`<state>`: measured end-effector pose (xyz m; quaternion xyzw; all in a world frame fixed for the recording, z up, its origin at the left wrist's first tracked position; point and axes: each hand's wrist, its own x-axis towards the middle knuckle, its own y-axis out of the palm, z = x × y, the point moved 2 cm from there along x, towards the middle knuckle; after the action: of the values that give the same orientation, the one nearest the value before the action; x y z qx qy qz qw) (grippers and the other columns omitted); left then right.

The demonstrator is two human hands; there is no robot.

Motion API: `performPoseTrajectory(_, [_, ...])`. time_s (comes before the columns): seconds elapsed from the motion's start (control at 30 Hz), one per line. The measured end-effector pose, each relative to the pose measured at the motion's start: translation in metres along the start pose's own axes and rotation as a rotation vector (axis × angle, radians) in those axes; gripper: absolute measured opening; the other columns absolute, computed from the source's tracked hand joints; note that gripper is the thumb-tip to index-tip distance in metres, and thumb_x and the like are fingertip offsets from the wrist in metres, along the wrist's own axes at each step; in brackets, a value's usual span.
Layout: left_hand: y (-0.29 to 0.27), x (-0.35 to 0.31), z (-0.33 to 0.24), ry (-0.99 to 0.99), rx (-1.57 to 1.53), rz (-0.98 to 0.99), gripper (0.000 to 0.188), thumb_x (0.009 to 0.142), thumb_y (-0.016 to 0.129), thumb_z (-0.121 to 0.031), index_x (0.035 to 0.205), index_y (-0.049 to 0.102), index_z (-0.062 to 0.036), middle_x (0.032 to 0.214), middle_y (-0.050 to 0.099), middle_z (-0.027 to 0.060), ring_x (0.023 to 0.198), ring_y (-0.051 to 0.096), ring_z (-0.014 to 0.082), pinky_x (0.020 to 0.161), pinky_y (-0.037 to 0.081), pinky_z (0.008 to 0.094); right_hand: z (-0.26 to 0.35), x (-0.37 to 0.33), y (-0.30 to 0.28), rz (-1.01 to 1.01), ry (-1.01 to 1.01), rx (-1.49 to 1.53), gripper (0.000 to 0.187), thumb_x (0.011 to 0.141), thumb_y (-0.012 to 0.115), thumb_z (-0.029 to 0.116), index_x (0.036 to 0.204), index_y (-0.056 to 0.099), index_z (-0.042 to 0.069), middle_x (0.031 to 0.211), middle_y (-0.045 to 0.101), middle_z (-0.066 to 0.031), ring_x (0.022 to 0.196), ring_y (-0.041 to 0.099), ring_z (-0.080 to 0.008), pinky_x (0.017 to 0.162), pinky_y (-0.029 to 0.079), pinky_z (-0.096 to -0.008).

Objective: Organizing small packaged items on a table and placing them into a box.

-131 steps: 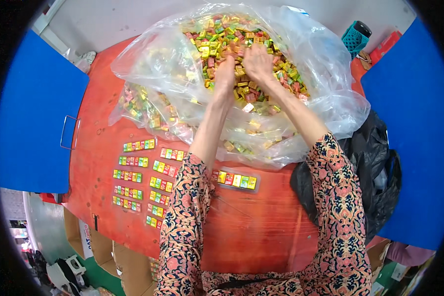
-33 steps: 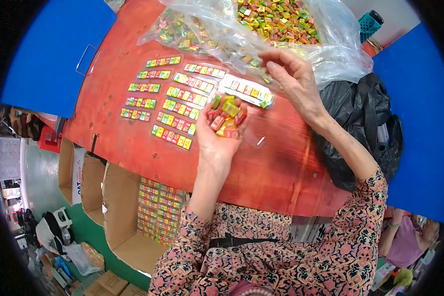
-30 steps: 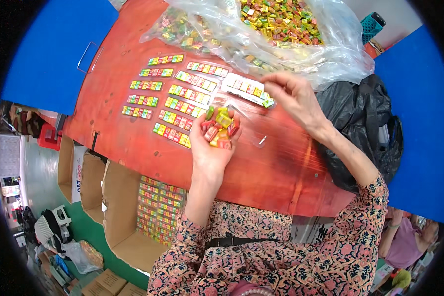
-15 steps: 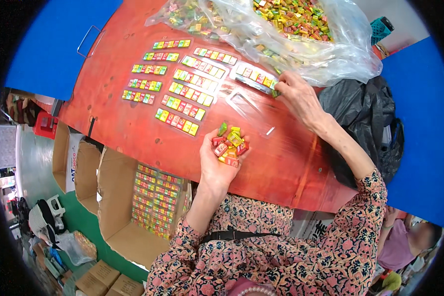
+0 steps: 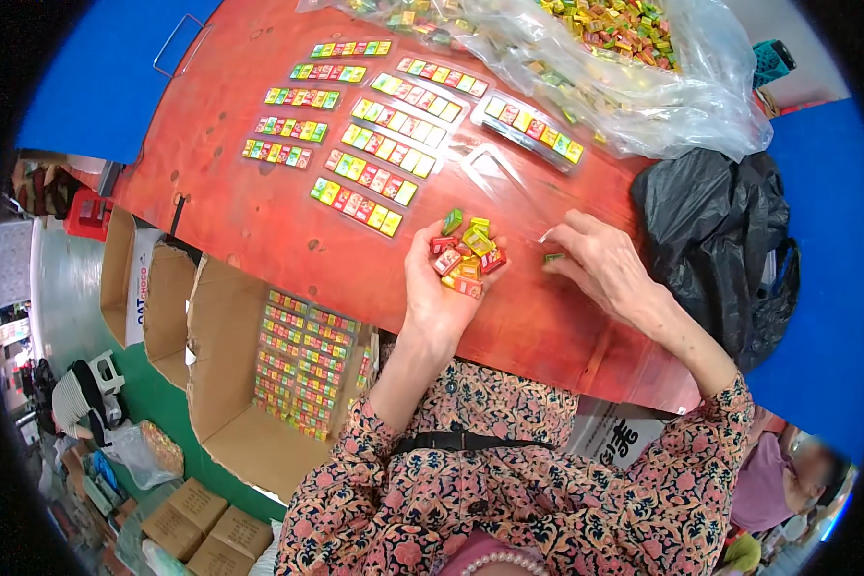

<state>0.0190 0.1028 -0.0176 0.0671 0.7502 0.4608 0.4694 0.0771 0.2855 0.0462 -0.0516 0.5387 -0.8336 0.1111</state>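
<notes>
My left hand (image 5: 432,293) is palm up and cupped around a small heap of wrapped candies (image 5: 468,252) in red, yellow, orange and green. To its right, my right hand (image 5: 600,267) hovers low over the red table, its fingertips closed on one small green candy (image 5: 553,257). Just beyond those fingers lies a clear plastic tray (image 5: 494,173) with no candies in it. Farther back, a filled tray (image 5: 533,130) holds a row of yellow, red and green candies.
Several filled candy strips (image 5: 365,178) lie in two columns on the red table (image 5: 230,72). A clear bag (image 5: 643,115) of loose candies stands at the back, beside a black plastic bag (image 5: 715,230). An open carton (image 5: 223,384) with packed strips is below the table's left edge.
My right hand has come away from the end of the filled tray, toward me, with a green candy at its fingertips. The left hand still cups its candies. The whole view has shifted slightly.
</notes>
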Motion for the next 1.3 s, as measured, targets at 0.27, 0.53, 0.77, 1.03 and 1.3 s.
performPoseTrajectory(0.27, [-0.005,0.005,0.01,-0.083,-0.12,0.123,0.03,0.089,0.046,-0.031,0.097,0.061,-0.0068,0.095,0.065,0.0143,0.086,0.062,0.0277,0.072,0.051,0.0403,0.038,0.016,0.014,-0.217,-0.19,0.156,0.027,0.072,0.072,0.008,0.095,0.06,0.001,0.092,0.057,-0.0117,0.083,0.06,-0.0278,0.071,0.051,-0.0347])
performPoseTrajectory(0.53, [-0.01,0.001,0.003,-0.051,-0.016,0.057,0.033,0.089,0.045,-0.033,0.098,0.06,-0.0044,0.094,0.064,0.017,0.089,0.063,0.0317,0.075,0.054,0.0463,0.001,0.038,-0.01,-0.336,0.041,0.446,0.012,0.072,0.068,0.005,0.083,0.063,0.001,0.082,0.059,-0.01,0.076,0.06,-0.0209,0.063,0.047,-0.03])
performPoseTrajectory(0.77, [-0.01,-0.002,-0.002,-0.063,-0.056,0.033,0.033,0.089,0.046,-0.033,0.1,0.059,-0.0048,0.096,0.064,0.0181,0.091,0.063,0.0337,0.074,0.054,0.0463,-0.024,0.054,0.024,-0.231,-0.178,0.073,0.017,0.076,0.06,0.0,0.092,0.059,0.002,0.092,0.056,-0.0125,0.085,0.059,-0.03,0.073,0.05,-0.0351])
performPoseTrajectory(1.03, [-0.013,-0.001,-0.003,-0.074,-0.066,0.057,0.034,0.09,0.045,-0.033,0.1,0.06,-0.0044,0.097,0.064,0.0188,0.091,0.063,0.0345,0.074,0.055,0.0468,-0.019,0.053,0.03,-0.304,-0.151,0.015,0.018,0.075,0.055,0.001,0.093,0.059,0.001,0.095,0.057,-0.0127,0.089,0.058,-0.0291,0.074,0.05,-0.0355])
performPoseTrajectory(1.3, [-0.011,0.0,-0.001,-0.107,-0.015,0.067,0.033,0.09,0.045,-0.032,0.1,0.06,-0.0043,0.097,0.065,0.0177,0.09,0.064,0.0351,0.072,0.056,0.047,-0.02,0.05,0.038,-0.377,-0.196,-0.023,0.013,0.078,0.059,0.003,0.091,0.062,0.0,0.09,0.059,-0.0117,0.084,0.059,-0.027,0.07,0.049,-0.0334])
